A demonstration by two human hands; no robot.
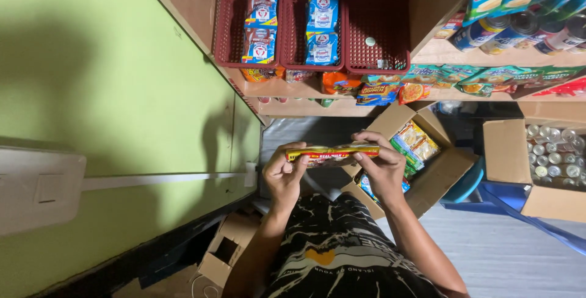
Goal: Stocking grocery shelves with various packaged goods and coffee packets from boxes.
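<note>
The left hand (285, 174) and the right hand (379, 165) hold a flat, long yellow-and-red foil packet (332, 153) between them, level, edge-on to the camera, above the person's lap. Each grip is closed on one end of the packet: fingers curl over the top edge and the thumbs press from below, so the packet spans the gap between the hands.

The packet looks light and thin, with a glossy film skin that is likely slippery and crinkles easily. It appears soft enough to bend in the middle, so holding it near both ends, as here, keeps it straight; a hard pinch could crush whatever is inside.

Just beyond the hands sits an open brown cardboard box (436, 170) with more colourful packets standing in it. Further off, a wooden shelf (317, 105) carries three dark red plastic baskets (378, 29), two holding blue-and-white pouches. To the right another cardboard box (506, 151) holds round metal cans seen from the top. A green wall (110, 78) fills the left.
</note>
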